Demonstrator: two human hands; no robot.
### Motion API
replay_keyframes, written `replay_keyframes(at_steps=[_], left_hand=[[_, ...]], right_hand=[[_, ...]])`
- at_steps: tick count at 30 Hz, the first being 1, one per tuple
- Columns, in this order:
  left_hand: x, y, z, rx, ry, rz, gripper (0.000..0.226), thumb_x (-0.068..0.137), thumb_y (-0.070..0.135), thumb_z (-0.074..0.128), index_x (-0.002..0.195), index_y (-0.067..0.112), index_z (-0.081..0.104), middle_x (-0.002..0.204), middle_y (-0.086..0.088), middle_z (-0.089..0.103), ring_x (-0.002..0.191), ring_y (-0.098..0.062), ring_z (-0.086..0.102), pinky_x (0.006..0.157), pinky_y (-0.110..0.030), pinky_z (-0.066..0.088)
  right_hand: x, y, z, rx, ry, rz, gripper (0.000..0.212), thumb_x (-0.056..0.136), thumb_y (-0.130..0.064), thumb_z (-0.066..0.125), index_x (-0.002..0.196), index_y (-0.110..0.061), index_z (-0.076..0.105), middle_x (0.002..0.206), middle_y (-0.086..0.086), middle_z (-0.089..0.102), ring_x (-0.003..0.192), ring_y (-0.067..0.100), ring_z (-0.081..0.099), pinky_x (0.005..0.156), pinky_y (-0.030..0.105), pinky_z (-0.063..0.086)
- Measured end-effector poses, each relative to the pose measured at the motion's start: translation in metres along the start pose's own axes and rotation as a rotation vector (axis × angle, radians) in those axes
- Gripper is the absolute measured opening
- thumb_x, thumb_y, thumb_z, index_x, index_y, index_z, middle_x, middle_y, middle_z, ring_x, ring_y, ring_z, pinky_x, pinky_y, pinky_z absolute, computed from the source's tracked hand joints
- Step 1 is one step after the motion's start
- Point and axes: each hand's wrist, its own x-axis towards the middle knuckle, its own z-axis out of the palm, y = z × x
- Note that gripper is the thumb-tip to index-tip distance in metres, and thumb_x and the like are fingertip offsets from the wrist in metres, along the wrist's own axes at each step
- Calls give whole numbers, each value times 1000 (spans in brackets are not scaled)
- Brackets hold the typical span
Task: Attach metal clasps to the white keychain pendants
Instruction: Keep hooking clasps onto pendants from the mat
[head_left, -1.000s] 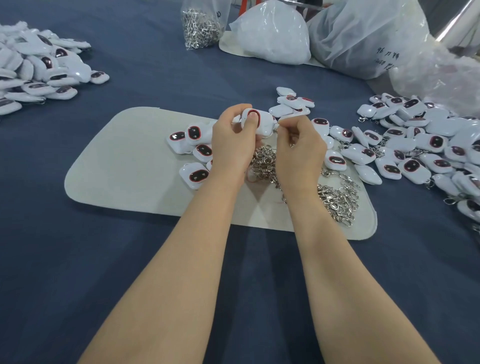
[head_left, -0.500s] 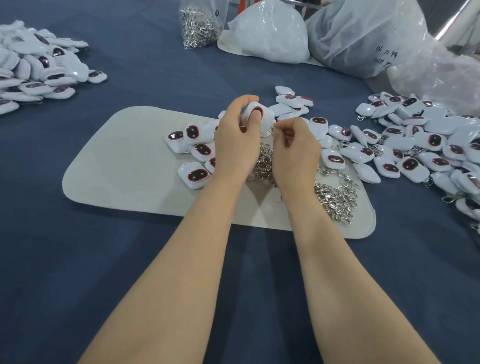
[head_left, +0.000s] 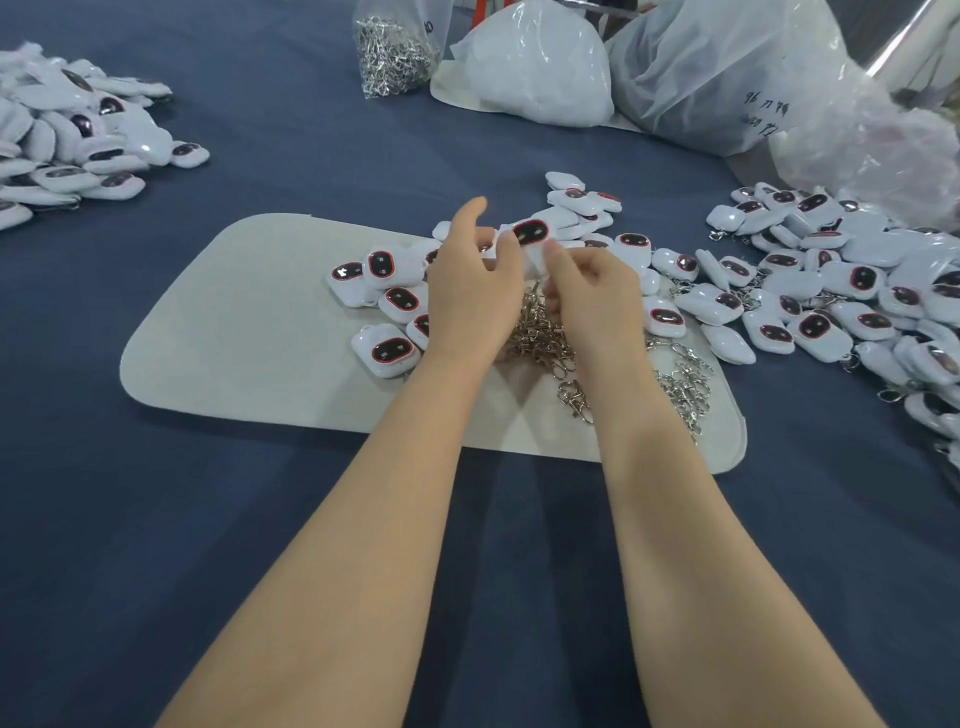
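Holding one white pendant (head_left: 530, 234) up over the far edge of the grey mat (head_left: 234, 332), dark face toward camera: gripped in left hand (head_left: 472, 293) fingers with thumb raised clear, pinched at its lower edge by curled right hand (head_left: 596, 296) fingertips (can't tell if a clasp is between them). Under both wrists, a heap of loose metal clasps (head_left: 540, 332) on the mat, with more pendants (head_left: 387, 353) just left of it. Further out on the blue cloth (head_left: 260, 519): pendant piles (head_left: 831, 291) right and far left, bag of clasps (head_left: 395, 52) at the back.
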Motion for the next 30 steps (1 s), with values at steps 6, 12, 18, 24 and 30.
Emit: replay_keyframes(at_steps=[6, 12, 18, 24, 30], left_hand=[[2, -2, 1, -10, 50, -2, 33, 97, 20, 45, 129, 15, 49, 130, 4, 52, 81, 2, 48, 69, -9, 31], [2, -4, 1, -3, 42, -14, 28, 96, 20, 46, 122, 17, 53, 124, 7, 54, 78, 8, 47, 66, -9, 33], [3, -4, 1, 2, 32, -26, 24, 95, 20, 46, 118, 20, 54, 119, 8, 54, 77, 8, 47, 67, -9, 35], [2, -4, 0, 9, 29, -21, 22, 95, 20, 46, 115, 20, 56, 116, 8, 55, 78, 8, 48, 64, 0, 36], [2, -4, 0, 0, 20, -13, 22, 95, 19, 46, 114, 18, 56, 116, 7, 56, 79, 8, 48, 66, -2, 35]], right_hand=[[13, -3, -32, 883, 327, 114, 13, 94, -3, 51, 107, 0, 51, 93, 6, 55, 88, 17, 59, 80, 19, 52], [18, 16, -32, -571, 228, -122, 46, 97, -9, 39, 143, -16, 35, 155, 8, 21, 143, 21, 17, 109, 21, 10], [20, 26, -27, -987, -19, -130, 47, 96, -21, 40, 143, -21, 35, 154, 6, 25, 142, 28, 18, 116, 42, 10], [15, 20, -25, -612, 233, -151, 28, 93, -16, 45, 118, -14, 57, 122, 6, 56, 111, 22, 50, 88, 28, 37], [15, 23, -19, -943, -31, -110, 39, 94, -35, 46, 132, -28, 49, 138, 4, 49, 138, 25, 29, 115, 50, 7]])
